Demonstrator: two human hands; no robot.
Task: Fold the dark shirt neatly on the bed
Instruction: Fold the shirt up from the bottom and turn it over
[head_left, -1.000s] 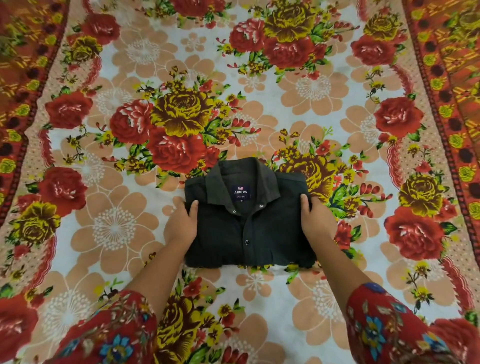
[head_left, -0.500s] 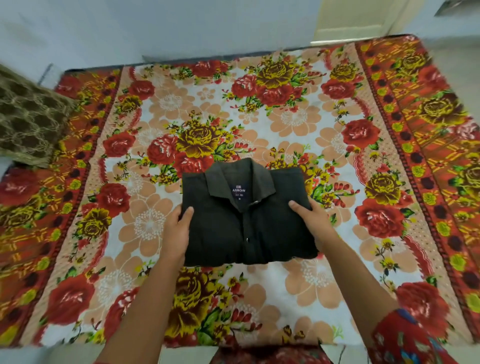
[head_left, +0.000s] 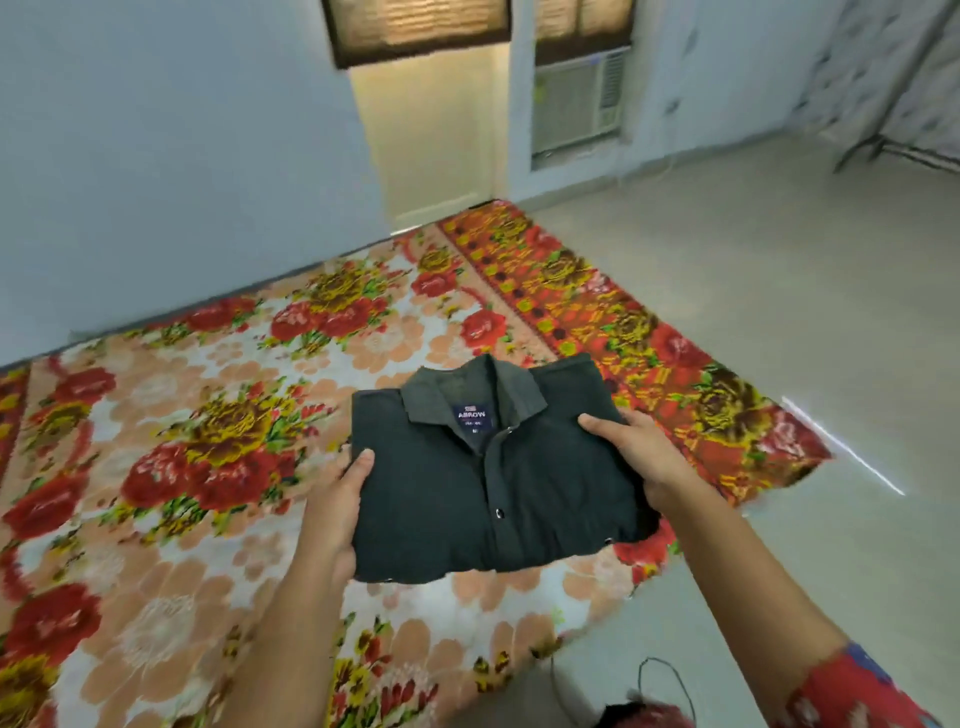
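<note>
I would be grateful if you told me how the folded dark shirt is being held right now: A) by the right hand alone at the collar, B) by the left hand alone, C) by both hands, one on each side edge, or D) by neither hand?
C: the left hand grips the left edge of the dark shirt and the right hand grips its right edge.

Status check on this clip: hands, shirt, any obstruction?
Left hand and right hand both gripping the shirt's sides. Shirt folded, collar up, held above the bed. Nothing in the way.
</note>
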